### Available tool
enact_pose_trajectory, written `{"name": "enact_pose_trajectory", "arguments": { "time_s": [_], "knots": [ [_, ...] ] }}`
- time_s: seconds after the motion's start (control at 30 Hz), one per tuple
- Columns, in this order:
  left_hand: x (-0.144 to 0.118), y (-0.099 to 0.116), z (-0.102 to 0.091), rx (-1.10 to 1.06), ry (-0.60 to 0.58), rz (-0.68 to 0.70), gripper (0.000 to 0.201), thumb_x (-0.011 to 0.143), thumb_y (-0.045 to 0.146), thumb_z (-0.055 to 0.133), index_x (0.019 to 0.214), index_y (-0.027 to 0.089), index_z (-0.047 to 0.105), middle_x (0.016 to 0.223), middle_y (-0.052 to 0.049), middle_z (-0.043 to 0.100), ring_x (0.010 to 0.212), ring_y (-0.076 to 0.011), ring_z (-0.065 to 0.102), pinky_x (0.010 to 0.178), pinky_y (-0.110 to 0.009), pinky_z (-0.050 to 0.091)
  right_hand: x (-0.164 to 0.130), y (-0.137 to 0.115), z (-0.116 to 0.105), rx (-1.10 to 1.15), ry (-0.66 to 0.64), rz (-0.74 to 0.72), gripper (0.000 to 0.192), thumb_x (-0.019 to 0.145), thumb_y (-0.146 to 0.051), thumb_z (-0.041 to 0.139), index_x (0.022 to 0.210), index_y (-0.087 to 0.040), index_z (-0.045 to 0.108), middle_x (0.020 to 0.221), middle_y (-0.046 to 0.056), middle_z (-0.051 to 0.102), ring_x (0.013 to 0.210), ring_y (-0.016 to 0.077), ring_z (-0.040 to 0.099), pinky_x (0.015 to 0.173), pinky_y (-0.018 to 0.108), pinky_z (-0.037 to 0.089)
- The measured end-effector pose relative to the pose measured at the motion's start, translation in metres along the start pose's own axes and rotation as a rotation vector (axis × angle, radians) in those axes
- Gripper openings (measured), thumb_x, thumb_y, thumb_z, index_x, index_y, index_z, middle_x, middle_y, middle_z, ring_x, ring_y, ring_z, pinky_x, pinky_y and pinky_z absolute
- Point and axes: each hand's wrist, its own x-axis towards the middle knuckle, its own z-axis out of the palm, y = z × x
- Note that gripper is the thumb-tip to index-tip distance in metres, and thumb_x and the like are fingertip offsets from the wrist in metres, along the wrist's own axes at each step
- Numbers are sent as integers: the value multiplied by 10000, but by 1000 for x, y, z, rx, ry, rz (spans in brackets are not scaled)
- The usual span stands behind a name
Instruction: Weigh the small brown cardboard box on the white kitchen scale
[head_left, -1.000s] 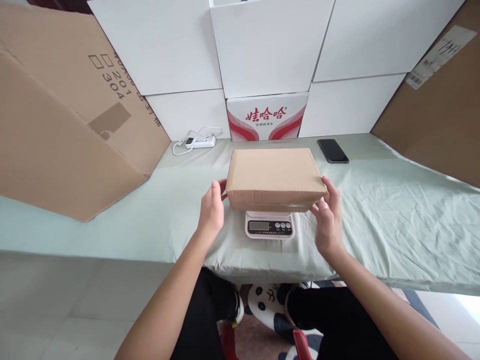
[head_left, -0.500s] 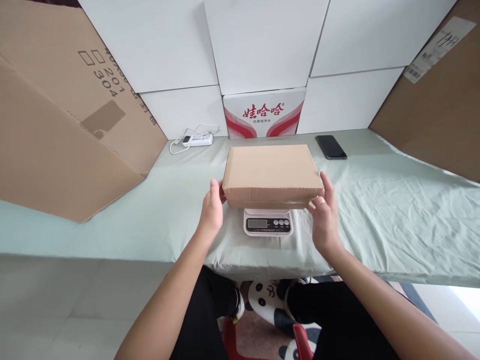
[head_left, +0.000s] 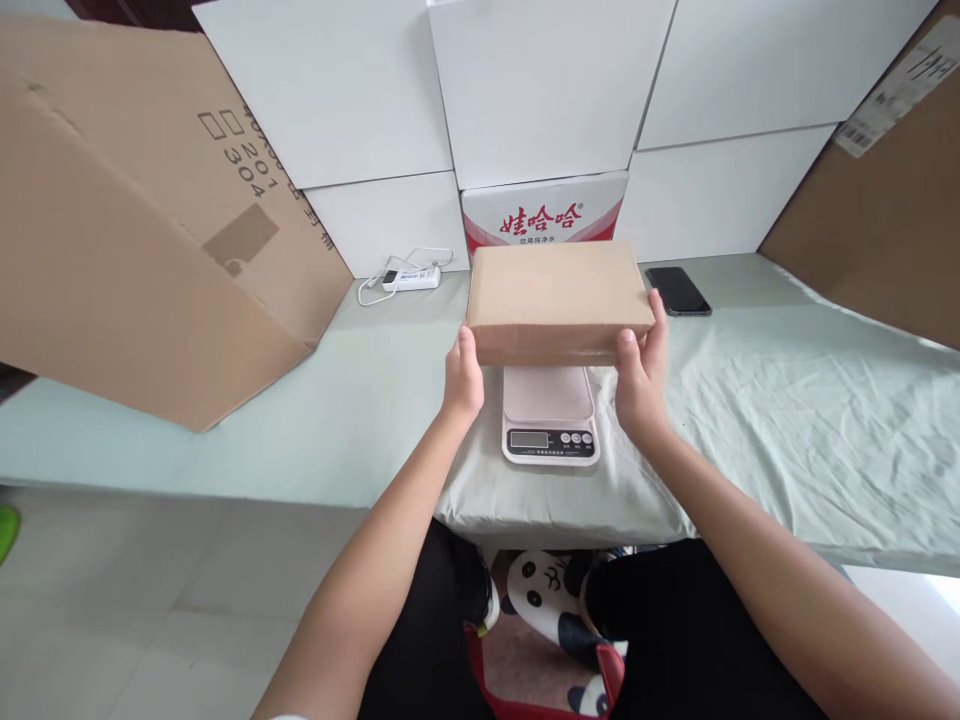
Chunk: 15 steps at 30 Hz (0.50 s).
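Note:
A closed brown cardboard box [head_left: 559, 290] is held level between both hands. My left hand [head_left: 463, 375] grips its near left corner, thumb up along the front and fingers hidden behind the side. On the right, my right hand [head_left: 643, 370] clasps the other end, thumb against the front face and fingers along the side. Below and nearer to me stands a white kitchen scale [head_left: 550, 415] with a dark display panel. Its front plate shows, while the box covers the back part. Box and scale look apart.
Against the back stands a red-and-white printed carton [head_left: 544, 210] among white boxes. A phone [head_left: 679, 290] lies at the right rear, a white device with a cable [head_left: 411, 278] at the left rear. Large brown cardboard panels [head_left: 150, 230] flank the cloth-covered table [head_left: 315, 440].
Both hands have lifted the cardboard box up and away from me, uncovering more of the scale's plate. The view has also shifted slightly.

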Motion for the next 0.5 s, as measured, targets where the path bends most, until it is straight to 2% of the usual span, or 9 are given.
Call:
{"name": "enact_pose_trajectory", "arguments": {
  "time_s": [0.1, 0.23, 0.3, 0.37, 0.43, 0.5],
  "knots": [
    [31, -9, 9, -81, -25, 9, 845, 1083, 817, 227, 1443, 217, 700, 1565, -146, 719, 1567, -308, 603, 1284, -436, 496, 32, 9, 13, 19, 33, -34, 863, 982, -770, 573, 1712, -377, 337, 1747, 120, 464, 1646, 351, 439, 1344, 680, 399],
    [58, -31, 12, -158, -50, -3, 732, 1141, 697, 246, 1482, 199, 659, 1698, -133, 611, 1647, -270, 507, 1332, -382, 424, 55, 37, 29, 34, 23, -17, 913, 929, -808, 580, 1685, -349, 351, 1668, 127, 530, 1536, 324, 542, 1350, 670, 381],
    [62, -46, 12, -162, -54, -94, 723, 1151, 669, 256, 1505, 164, 633, 1733, -154, 569, 1663, -266, 484, 1338, -366, 406, 57, 52, 34, 18, 2, 11, 922, 920, -824, 568, 1668, -320, 377, 1658, 138, 533, 1530, 321, 539, 1348, 658, 380],
    [62, -59, 14, -174, -70, -159, 742, 1147, 677, 246, 1493, 146, 632, 1707, -179, 594, 1629, -274, 533, 1307, -368, 449, 57, 64, 36, -9, -16, 36, 939, 915, -841, 556, 1657, -289, 393, 1678, 153, 517, 1551, 324, 517, 1357, 649, 364],
    [61, -68, 17, -188, -93, -173, 768, 1143, 690, 224, 1478, 139, 640, 1663, -187, 639, 1583, -282, 588, 1266, -364, 496, 57, 74, 34, -25, -28, 54, 962, 914, -854, 546, 1656, -261, 397, 1688, 167, 514, 1568, 328, 503, 1372, 641, 338],
    [61, -70, 18, -186, -138, -166, 779, 1151, 672, 200, 1518, 126, 618, 1683, -171, 624, 1606, -283, 564, 1272, -344, 485, 59, 80, 29, -16, -50, 48, 977, 915, -861, 538, 1665, -252, 392, 1688, 169, 519, 1579, 334, 498, 1380, 640, 324]
  ]
}}
